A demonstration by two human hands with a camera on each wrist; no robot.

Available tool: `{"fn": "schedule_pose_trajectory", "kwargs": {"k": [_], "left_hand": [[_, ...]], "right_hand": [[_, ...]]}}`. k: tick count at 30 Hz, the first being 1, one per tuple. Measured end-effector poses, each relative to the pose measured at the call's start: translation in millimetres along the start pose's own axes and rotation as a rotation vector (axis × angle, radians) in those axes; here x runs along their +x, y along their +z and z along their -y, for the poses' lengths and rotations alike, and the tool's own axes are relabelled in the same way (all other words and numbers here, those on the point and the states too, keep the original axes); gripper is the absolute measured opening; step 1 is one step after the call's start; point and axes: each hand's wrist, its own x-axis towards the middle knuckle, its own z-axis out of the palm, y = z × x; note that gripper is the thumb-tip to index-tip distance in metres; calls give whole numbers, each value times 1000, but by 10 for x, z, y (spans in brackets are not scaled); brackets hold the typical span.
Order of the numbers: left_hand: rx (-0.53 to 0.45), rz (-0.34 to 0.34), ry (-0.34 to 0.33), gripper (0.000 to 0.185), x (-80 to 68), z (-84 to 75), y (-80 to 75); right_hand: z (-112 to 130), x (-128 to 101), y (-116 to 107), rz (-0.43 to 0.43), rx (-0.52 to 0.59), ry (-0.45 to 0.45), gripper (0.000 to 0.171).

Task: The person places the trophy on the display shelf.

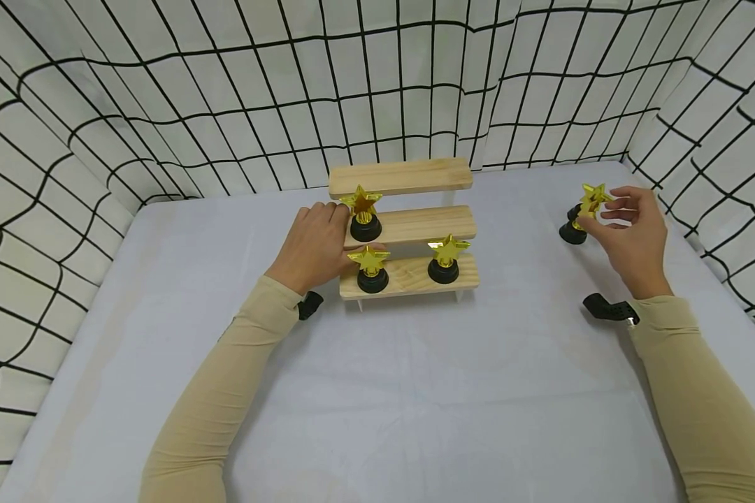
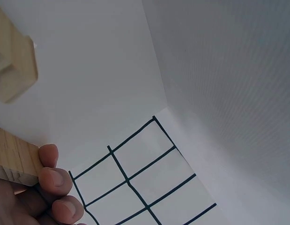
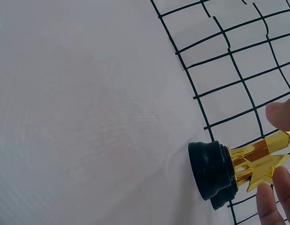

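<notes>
A three-step wooden display stand (image 1: 409, 276) carries three gold star trophies on black bases. One star trophy (image 1: 366, 227) stands on the middle step; the bottom step has a left trophy (image 1: 372, 279) and a right trophy (image 1: 443, 269). My left hand (image 1: 317, 244) grips the left end of the middle board (image 2: 16, 157), its fingers curled round the edge. At the right, my right hand (image 1: 635, 234) has thumb and fingers around the gold star of a trophy (image 3: 262, 166). Two black bases (image 3: 210, 168) overlap there, so another trophy is partly hidden.
The stand's top board (image 1: 399, 176) bears no trophy. A white cloth (image 1: 415, 391) covers the table. White walls with a black grid (image 1: 399, 87) enclose the back and sides, and the right wall is close to the right hand.
</notes>
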Motion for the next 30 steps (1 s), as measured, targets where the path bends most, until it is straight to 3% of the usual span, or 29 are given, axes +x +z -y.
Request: {"fn": "schedule_pose_trajectory", "kwargs": {"k": [10,30], "left_hand": [[-3,-7,0,82,12,1,19],[-7,1,-1,80,15,-3,9]], "right_hand": [[-87,-2,33,63,-88,16,63],[-183,23,93,134,-145,46,63]]}}
